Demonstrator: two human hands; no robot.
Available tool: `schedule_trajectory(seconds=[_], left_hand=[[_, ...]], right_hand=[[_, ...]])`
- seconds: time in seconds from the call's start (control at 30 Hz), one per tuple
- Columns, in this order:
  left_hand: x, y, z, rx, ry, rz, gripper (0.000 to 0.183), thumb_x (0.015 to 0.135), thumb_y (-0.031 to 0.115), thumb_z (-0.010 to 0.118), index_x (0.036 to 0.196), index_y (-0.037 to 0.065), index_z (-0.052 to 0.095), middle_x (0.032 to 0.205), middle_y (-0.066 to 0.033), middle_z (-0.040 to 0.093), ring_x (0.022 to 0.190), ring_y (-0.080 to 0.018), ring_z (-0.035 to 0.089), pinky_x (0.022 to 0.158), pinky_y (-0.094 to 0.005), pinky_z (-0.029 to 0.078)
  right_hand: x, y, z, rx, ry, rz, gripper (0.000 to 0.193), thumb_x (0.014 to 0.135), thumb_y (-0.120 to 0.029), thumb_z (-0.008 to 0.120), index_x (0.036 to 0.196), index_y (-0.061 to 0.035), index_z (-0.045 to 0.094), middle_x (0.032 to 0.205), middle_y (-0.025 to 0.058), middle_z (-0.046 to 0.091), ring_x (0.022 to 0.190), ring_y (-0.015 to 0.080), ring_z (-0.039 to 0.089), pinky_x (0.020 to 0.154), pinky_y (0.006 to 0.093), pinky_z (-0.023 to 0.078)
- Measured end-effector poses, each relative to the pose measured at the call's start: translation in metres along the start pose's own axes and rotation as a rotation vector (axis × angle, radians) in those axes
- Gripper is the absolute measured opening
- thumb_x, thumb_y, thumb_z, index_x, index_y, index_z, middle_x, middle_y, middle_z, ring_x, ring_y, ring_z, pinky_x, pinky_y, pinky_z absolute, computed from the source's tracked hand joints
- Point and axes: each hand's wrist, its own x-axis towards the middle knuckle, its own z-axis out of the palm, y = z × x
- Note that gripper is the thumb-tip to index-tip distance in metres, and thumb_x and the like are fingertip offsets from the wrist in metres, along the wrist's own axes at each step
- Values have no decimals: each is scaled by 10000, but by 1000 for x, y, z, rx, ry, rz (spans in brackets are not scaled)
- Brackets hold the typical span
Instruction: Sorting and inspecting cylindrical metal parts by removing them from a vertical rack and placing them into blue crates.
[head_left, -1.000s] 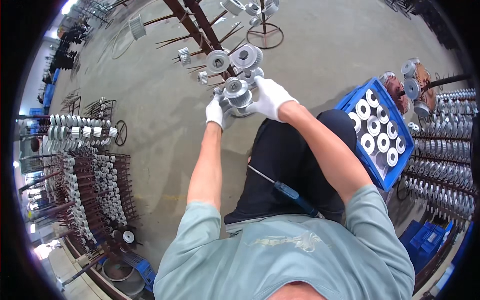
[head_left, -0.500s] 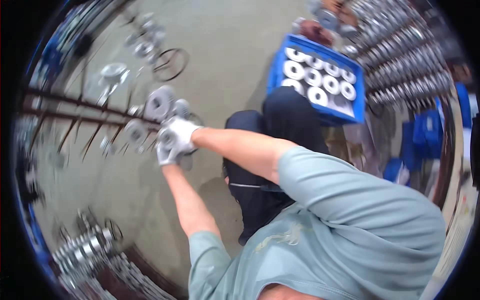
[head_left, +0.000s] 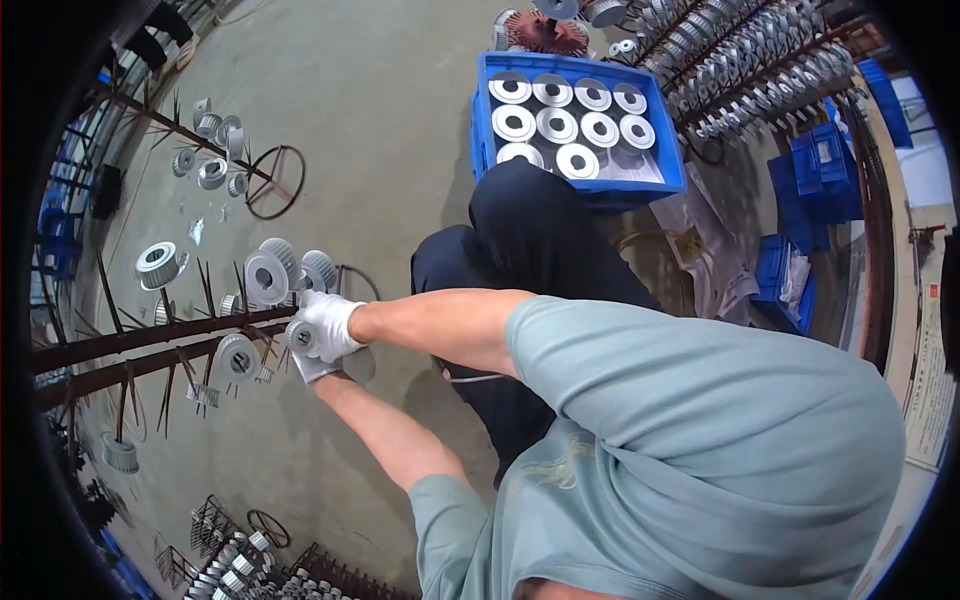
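Note:
Both my hands wear white gloves and meet at the near end of a dark rack with spikes (head_left: 200, 325). My right hand (head_left: 335, 320) is closed around a small silver toothed pulley (head_left: 301, 337). Beneath it, my left hand (head_left: 317, 368) is closed against the same pulley's lower side, most of its fingers hidden. Larger toothed pulleys (head_left: 266, 277) sit on the spikes just beyond my hands. Another flanged pulley (head_left: 238, 358) hangs left of them. A grey round piece (head_left: 357, 366) shows partly behind my wrists.
A blue crate (head_left: 580, 185) with rows of silver pulleys stands beyond my knees. A second spiked rack (head_left: 190, 135) with a ring base stands far left. Loaded racks (head_left: 740, 80) fill the far right, near blue bins (head_left: 825, 165). More pulleys (head_left: 235, 575) crowd the lower left.
The view has shifted and become sharper. My hands stay together at the rack end with the small pulley, appearing slightly lower and further left in the picture.

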Motion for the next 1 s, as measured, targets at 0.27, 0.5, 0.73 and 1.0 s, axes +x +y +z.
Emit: schedule_trajectory(seconds=[0.27, 0.5, 0.73, 1.0], left_hand=[[-4, -11, 17, -155, -7, 11, 318, 971, 269, 499, 1209, 70, 568, 1197, -105, 617, 1091, -254, 591, 982, -391, 456], [-8, -13, 32, -51, 317, -47, 338, 980, 278, 482, 1229, 63, 557, 1208, -113, 612, 1101, -262, 587, 990, -390, 454], [-15, 8, -67, -2, 306, -27, 355, 986, 283, 470, 1239, 48, 551, 1202, -125, 616, 1108, -276, 583, 980, -411, 461], [-72, -34, 7, 27, 252, -53, 307, 957, 245, 478, 1172, 65, 601, 1181, -98, 630, 1074, -235, 588, 949, -360, 466]], right_hand=[[5, 2, -8, -70, -52, -33, 237, 598, -190, 747, 790, -81, 661, 845, 134, 650, 832, 361, 592, 744, 448, 524], [-5, 15, 11, -56, 186, -101, 262, 593, -204, 755, 801, -75, 661, 838, 139, 650, 804, 361, 601, 732, 440, 530], [7, -19, 28, 60, 94, -152, 272, 600, -223, 758, 804, -69, 665, 841, 149, 650, 754, 359, 607, 697, 426, 534], [-7, 17, -2, -28, 159, -259, 163, 705, -240, 711, 661, -85, 686, 605, 66, 623, 502, 251, 480, 522, 371, 458]])
